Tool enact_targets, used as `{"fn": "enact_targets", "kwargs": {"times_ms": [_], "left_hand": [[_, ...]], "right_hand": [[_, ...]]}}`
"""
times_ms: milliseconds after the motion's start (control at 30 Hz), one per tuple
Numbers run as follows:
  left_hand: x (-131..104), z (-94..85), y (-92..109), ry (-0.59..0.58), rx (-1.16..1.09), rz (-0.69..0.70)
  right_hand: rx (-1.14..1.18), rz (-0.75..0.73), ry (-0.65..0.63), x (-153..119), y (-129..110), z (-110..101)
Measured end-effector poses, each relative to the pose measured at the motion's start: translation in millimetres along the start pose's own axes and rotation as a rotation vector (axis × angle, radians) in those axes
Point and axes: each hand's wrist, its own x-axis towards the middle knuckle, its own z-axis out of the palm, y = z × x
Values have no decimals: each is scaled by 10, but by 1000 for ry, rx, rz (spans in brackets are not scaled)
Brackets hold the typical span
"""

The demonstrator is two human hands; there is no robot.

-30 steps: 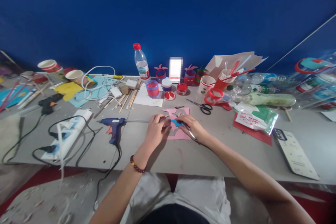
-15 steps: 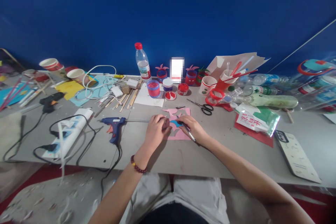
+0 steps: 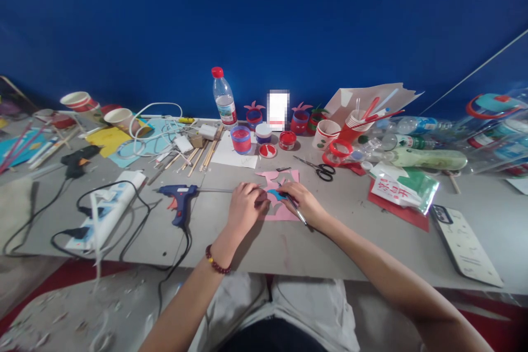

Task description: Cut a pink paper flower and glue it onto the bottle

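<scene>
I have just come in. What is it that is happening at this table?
The person's right hand holds a pen-like tool and touches a small blue piece over cut pink paper. The left hand is beside it; what its fingers hold, I cannot tell. Scissors and a blue glue gun lie nearby.

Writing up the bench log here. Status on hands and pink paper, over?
Left hand at left edge of pink paper, grip unclear. Right hand holding pen, partly covering blue piece. Scissors beyond, to the right.
</scene>
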Motion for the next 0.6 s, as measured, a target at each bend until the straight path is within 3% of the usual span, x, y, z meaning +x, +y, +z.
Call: {"fn": "enact_targets", "kwargs": {"times_ms": [300,600], "left_hand": [[6,-26,19,7,26,-10],[9,-5,20,-47,-2,107]], "right_hand": [[8,-7,9,-20,9,9],[7,14,2,-19,-12,-10]]}}
